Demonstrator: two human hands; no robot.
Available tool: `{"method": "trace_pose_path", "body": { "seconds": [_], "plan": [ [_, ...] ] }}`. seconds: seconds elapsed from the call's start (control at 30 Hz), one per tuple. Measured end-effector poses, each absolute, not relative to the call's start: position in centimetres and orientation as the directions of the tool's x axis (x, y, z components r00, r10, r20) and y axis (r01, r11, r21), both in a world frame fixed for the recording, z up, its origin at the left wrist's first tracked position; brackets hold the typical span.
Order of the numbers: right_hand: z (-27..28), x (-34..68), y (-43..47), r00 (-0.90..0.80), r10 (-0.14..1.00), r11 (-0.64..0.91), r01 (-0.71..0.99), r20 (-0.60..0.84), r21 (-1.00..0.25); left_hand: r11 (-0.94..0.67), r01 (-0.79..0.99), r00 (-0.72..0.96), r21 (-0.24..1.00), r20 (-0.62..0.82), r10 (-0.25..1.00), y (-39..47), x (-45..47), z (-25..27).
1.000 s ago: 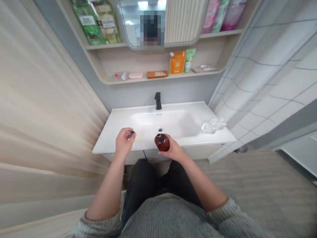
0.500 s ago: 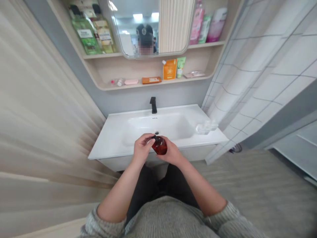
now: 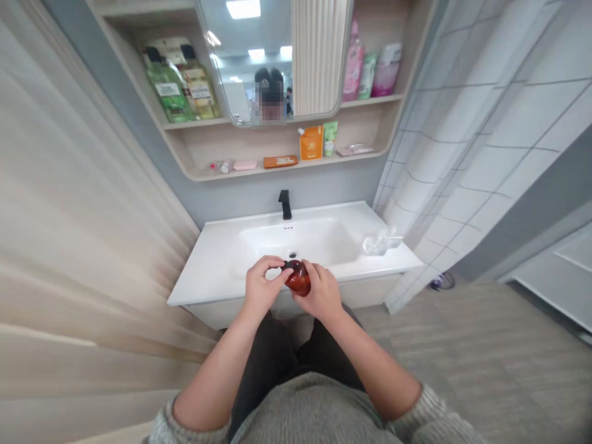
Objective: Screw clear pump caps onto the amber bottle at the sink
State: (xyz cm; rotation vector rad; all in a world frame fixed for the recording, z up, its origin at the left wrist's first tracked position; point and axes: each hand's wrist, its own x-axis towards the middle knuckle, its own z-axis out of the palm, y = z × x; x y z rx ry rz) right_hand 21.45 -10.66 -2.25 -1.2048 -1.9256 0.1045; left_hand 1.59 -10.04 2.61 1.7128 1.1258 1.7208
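Note:
Over the front edge of the white sink (image 3: 222,259), a reddish-brown, see-through bottle (image 3: 298,279) is held between my hands. My right hand (image 3: 321,290) wraps around its body from the right. With thumb and fingers, my left hand (image 3: 263,282) pinches the black top (image 3: 287,265) of the bottle, which tilts to the left. The fingers partly cover this top, so its exact shape is hard to make out. Behind the hands lie the basin's drain (image 3: 292,254) and the black faucet (image 3: 285,205).
Clear plastic or glass items (image 3: 382,242) stand on the counter's right end. Above, a wooden shelf unit (image 3: 194,148) holds several bottles, an orange pouch (image 3: 311,143) and a green tube (image 3: 330,139) around a mirror (image 3: 252,61). A curtain (image 3: 92,246) hangs at left; tiled wall (image 3: 509,123) at right.
The view has tipped up slightly, so the shelf and sink appear lower. The bottle has turned, its top leaning more to the left, and both hands keep hold of it.

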Motion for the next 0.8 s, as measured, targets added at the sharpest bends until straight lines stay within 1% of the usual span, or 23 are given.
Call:
{"method": "trace_pose_path", "body": {
  "seconds": [0.07, 0.13, 0.2, 0.23, 0.27, 0.33, 0.4, 0.5, 0.57, 0.7, 0.73, 0.8],
  "plan": [
    [-1.7, 21.5, -10.8, -0.211, 0.785, 0.573, 0.605, 0.582, -0.553, -0.556, 0.12, -0.066, 0.823, 0.565, 0.822, -10.5, 1.4, 3.0],
    [-0.9, 21.8, -10.9, -0.311, 0.781, 0.624, 0.431, 0.542, -0.652, -0.537, -0.031, 0.035, 0.843, 0.538, 0.842, -11.0, 1.1, 3.4],
    [-0.1, 22.2, -11.0, -0.418, 0.75, 0.643, 0.282, 0.513, -0.712, -0.506, -0.162, 0.12, 0.847, 0.525, 0.842, -11.3, 0.9, 3.8],
    [0.3, 22.3, -11.1, -0.442, 0.739, 0.648, 0.259, 0.508, -0.717, -0.493, -0.203, 0.145, 0.846, 0.524, 0.84, -11.4, 0.9, 4.0],
    [0.6, 22.5, -11.3, -0.442, 0.738, 0.652, 0.274, 0.51, -0.707, -0.485, -0.226, 0.157, 0.845, 0.522, 0.838, -11.3, 0.9, 4.1],
    [0.9, 22.6, -11.7, -0.405, 0.752, 0.653, 0.35, 0.521, -0.671, -0.474, -0.24, 0.158, 0.847, 0.516, 0.842, -11.1, 0.9, 4.3],
    [1.1, 22.7, -12.2, -0.386, 0.761, 0.645, 0.366, 0.522, -0.671, -0.461, -0.259, 0.145, 0.849, 0.506, 0.85, -10.8, 1.0, 4.4],
    [1.2, 22.9, -12.7, -0.401, 0.765, 0.621, 0.254, 0.504, -0.741, -0.42, -0.317, 0.13, 0.85, 0.478, 0.869, -10.9, 1.0, 4.6],
    [1.3, 23.0, -13.1, -0.397, 0.769, 0.608, 0.212, 0.501, -0.765, -0.413, -0.324, 0.114, 0.851, 0.469, 0.876, -11.4, 1.1, 4.7],
    [1.8, 23.1, -13.6, -0.349, 0.786, 0.606, 0.274, 0.51, -0.747, -0.448, -0.224, 0.091, 0.865, 0.477, 0.874, -12.4, 1.4, 5.0],
    [1.9, 23.1, -13.6, -0.352, 0.788, 0.603, 0.267, 0.506, -0.752, -0.439, -0.2, 0.086, 0.876, 0.462, 0.883, -12.5, 1.4, 5.0],
    [1.9, 23.4, -13.4, -0.407, 0.775, 0.585, 0.176, 0.482, -0.792, -0.391, -0.191, 0.083, 0.901, 0.411, 0.908, -12.5, 1.3, 5.0]
  ]
}}
